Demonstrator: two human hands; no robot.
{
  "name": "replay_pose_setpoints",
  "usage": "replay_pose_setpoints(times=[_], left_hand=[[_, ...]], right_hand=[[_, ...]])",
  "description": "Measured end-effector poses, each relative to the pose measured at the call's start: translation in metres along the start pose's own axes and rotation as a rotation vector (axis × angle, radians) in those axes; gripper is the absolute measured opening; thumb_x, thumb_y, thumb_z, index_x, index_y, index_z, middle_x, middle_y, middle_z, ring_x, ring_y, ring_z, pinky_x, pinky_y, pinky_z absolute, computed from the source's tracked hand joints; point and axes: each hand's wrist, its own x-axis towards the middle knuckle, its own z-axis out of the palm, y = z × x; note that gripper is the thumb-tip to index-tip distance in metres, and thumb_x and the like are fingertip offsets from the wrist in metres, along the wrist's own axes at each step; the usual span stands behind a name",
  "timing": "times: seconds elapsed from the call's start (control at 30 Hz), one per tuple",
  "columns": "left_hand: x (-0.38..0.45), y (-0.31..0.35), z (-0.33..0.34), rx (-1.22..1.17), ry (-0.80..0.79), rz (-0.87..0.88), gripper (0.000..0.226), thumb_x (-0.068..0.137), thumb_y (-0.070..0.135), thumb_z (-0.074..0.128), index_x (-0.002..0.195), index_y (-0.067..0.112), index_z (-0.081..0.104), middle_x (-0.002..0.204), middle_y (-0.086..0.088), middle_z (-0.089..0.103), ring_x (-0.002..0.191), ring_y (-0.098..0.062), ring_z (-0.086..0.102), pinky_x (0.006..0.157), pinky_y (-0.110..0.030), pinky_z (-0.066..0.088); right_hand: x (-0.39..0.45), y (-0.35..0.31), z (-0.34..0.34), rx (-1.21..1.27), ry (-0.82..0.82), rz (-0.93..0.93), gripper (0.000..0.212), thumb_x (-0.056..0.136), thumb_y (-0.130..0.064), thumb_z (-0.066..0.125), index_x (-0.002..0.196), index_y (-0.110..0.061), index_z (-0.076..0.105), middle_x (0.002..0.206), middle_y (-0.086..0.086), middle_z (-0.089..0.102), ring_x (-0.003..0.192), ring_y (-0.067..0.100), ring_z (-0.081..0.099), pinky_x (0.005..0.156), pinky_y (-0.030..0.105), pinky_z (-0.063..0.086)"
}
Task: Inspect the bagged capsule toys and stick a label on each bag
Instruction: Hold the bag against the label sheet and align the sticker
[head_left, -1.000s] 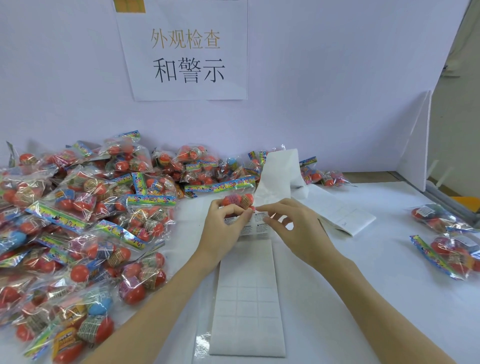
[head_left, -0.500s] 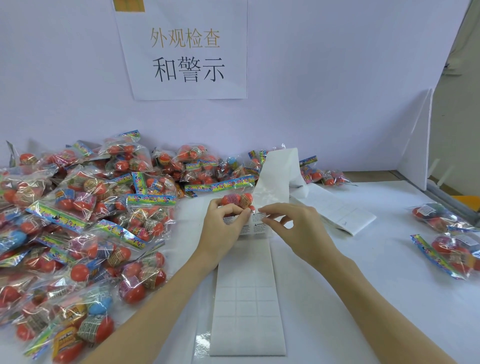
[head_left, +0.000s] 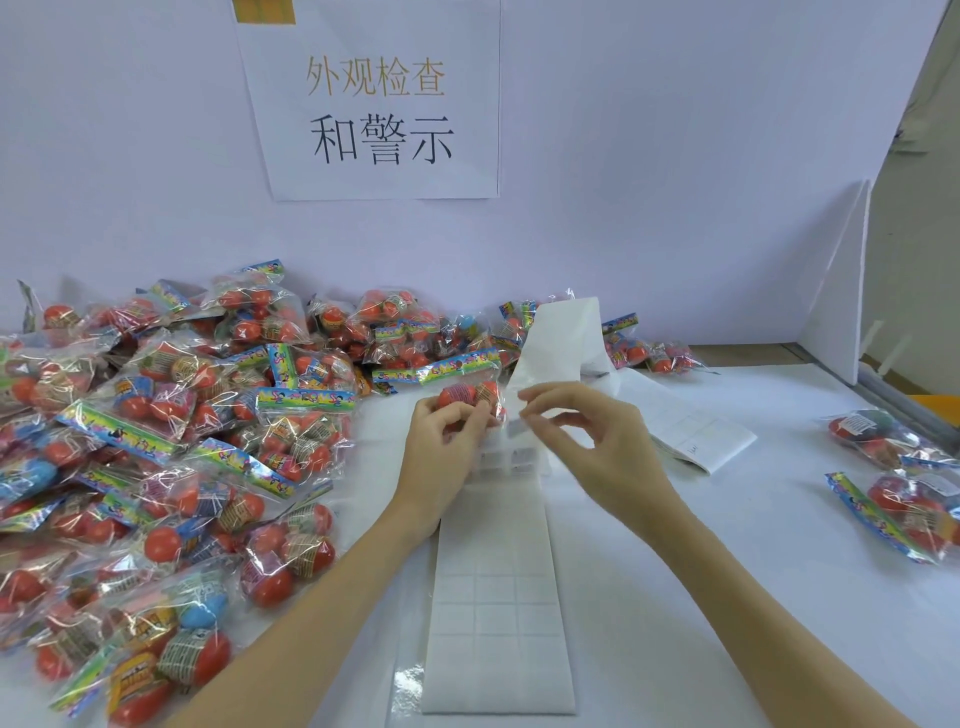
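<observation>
White table (head_left: 727, 545): right hand (head_left: 597, 447) pinches label (head_left: 516, 427).

I see a white table (head_left: 727, 597) carrying a big heap of bagged capsule toys (head_left: 171, 452) on its left, a label sheet strip (head_left: 498, 613) down the middle, a folded sheet (head_left: 691, 426) beyond, and two bags (head_left: 904, 478) at right.

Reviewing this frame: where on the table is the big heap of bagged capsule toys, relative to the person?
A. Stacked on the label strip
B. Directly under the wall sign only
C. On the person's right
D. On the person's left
D: the large pile of bagged capsule toys fills the table's left side, while only a few bags lie at the right edge.
</observation>
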Motion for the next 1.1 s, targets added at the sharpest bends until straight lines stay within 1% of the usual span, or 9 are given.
replay_pose_setpoints(times=[0.1,0.17,0.23,0.33,0.43,0.6,0.83,0.97,1.1], left_hand=[[-0.001,0.003,-0.002,-0.055,0.078,0.092,0.014,0.101,0.021,0.067,0.095,0.02,0.08,0.121,-0.003,0.057,0.108,-0.018,0.065,0.103,-0.043,0.053],[0.0,0.003,-0.005,-0.004,0.109,0.205,0.013,0.096,0.012,0.072,0.1,0.023,0.079,0.122,0.002,0.055,0.099,-0.018,0.066,0.1,-0.037,0.054],[0.002,0.002,-0.008,0.005,0.108,0.275,0.022,0.094,0.006,0.073,0.103,0.026,0.079,0.119,0.011,0.057,0.108,-0.018,0.063,0.101,-0.034,0.053],[0.003,0.005,-0.008,-0.113,0.06,0.233,0.025,0.095,0.002,0.071,0.107,0.022,0.079,0.124,0.0,0.059,0.104,-0.018,0.069,0.095,-0.04,0.06],[0.002,0.006,-0.007,-0.194,-0.032,0.235,0.026,0.096,-0.005,0.067,0.112,0.013,0.076,0.123,-0.012,0.064,0.096,-0.025,0.073,0.087,-0.044,0.063],[-0.001,0.008,-0.006,-0.187,-0.115,0.205,0.033,0.095,-0.002,0.07,0.11,0.027,0.078,0.124,-0.008,0.068,0.103,-0.033,0.072,0.091,-0.043,0.061],[-0.006,0.01,-0.005,-0.222,-0.162,0.18,0.024,0.099,0.002,0.064,0.113,0.016,0.078,0.125,-0.003,0.064,0.118,-0.03,0.067,0.089,-0.045,0.063],[-0.008,0.014,-0.006,-0.264,-0.17,0.146,0.022,0.101,0.006,0.06,0.112,0.013,0.078,0.128,-0.011,0.06,0.11,-0.029,0.071,0.089,-0.042,0.062],[-0.01,0.017,-0.006,-0.194,-0.153,0.183,0.021,0.097,0.0,0.069,0.112,0.012,0.077,0.126,-0.011,0.058,0.101,-0.017,0.071,0.083,-0.028,0.062]], right_hand=[[0.004,-0.001,-0.006,0.206,0.128,0.15,0.011,0.095,-0.006,0.073,0.098,-0.015,0.078,0.099,-0.007,0.079,0.091,0.007,0.072,0.081,0.021,0.056],[0.005,0.001,-0.01,0.253,0.161,0.214,0.012,0.095,-0.006,0.073,0.098,-0.016,0.078,0.091,-0.006,0.077,0.083,0.007,0.069,0.075,0.02,0.055],[0.005,0.002,-0.011,0.28,0.154,0.257,0.013,0.095,-0.006,0.073,0.098,-0.017,0.078,0.086,0.0,0.076,0.078,0.009,0.065,0.071,0.02,0.053],[0.004,0.002,-0.009,0.25,0.097,0.283,0.013,0.095,-0.008,0.074,0.097,-0.02,0.078,0.087,0.011,0.074,0.072,0.009,0.061,0.068,0.021,0.052],[0.003,0.0,-0.006,0.28,0.053,0.277,0.02,0.096,-0.008,0.073,0.108,-0.023,0.078,0.082,0.004,0.074,0.072,0.009,0.063,0.07,0.02,0.051],[0.003,0.001,-0.001,0.281,0.032,0.258,0.039,0.095,-0.008,0.075,0.128,-0.028,0.067,0.082,0.001,0.076,0.077,0.013,0.07,0.072,0.02,0.055],[0.001,0.006,0.004,0.22,0.015,0.256,0.041,0.093,-0.01,0.077,0.128,-0.027,0.063,0.086,0.003,0.077,0.075,0.015,0.071,0.075,0.022,0.057],[0.0,0.009,0.005,0.206,0.024,0.254,0.04,0.093,-0.012,0.078,0.126,-0.027,0.063,0.086,0.002,0.077,0.075,0.018,0.072,0.079,0.025,0.06],[0.0,0.008,0.006,0.208,0.032,0.253,0.039,0.093,-0.011,0.077,0.126,-0.025,0.063,0.086,0.003,0.077,0.076,0.02,0.073,0.08,0.026,0.06]])
